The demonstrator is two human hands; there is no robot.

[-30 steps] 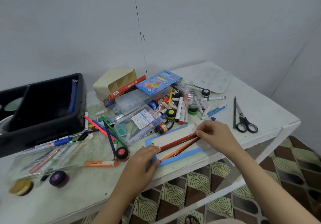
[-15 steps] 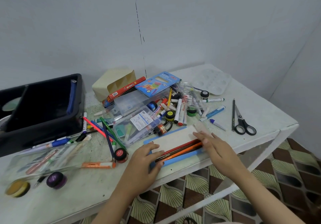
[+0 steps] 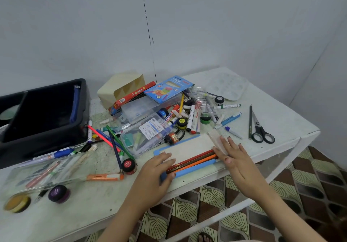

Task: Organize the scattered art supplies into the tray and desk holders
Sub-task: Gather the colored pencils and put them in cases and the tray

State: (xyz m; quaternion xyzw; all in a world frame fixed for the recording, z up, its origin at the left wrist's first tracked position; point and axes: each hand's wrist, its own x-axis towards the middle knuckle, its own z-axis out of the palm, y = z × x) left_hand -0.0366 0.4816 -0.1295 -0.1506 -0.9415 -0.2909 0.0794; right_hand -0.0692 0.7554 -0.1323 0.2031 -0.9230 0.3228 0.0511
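The left hand [image 3: 155,168] grips the left end of a flat blue-rimmed case [image 3: 187,146] that lies along the table's [image 3: 281,114] front edge, fingers bent over the end and thumb against the front rim. The right hand [image 3: 234,157] lies flat at the case's right end, fingers straight and close together, pressing on a clear flap [image 3: 216,138] and touching the ends of the coloured pencils [image 3: 195,160]. Those pencils, red, brown and orange, lie side by side against the front rim inside the case. A black tray [image 3: 82,110] sits at the back left edge, with a cream desk holder [image 3: 112,93] just beside it at the back edge. Between the holder and the case is a heap of markers, paint pots and clear plastic boxes, topped by a blue neon pencil box [image 3: 169,88]. Scissors [image 3: 262,133] and a black pencil [image 3: 250,121] lie near the right edge, well apart from the heap. A white palette [image 3: 227,87] rests at the back right corner. A red paint pot [image 3: 128,165] and an orange cutter [image 3: 103,176] sit left of the left hand.
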